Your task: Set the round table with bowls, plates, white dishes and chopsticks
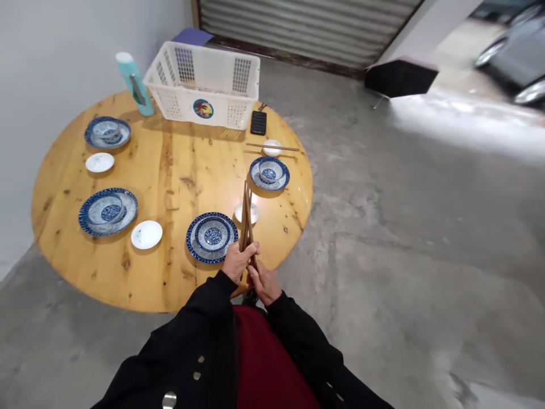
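Note:
Several brown chopsticks stand up from my two hands in a loose bundle, tips pointing away from me. My left hand is closed around them. Just below it, my right hand is closed on their lower ends. Behind the chopsticks, partly covered by them, sits a small white dish. To the left of my hands, a blue-patterned plate carries a matching bowl. Farther off, a pair of chopsticks lies across another small white dish, above a plate with a bowl on it.
On the round wooden table, a white plastic basket stands at the back, between a turquoise bottle and a black phone-like object. Two more plates with bowls and two white dishes occupy the left side.

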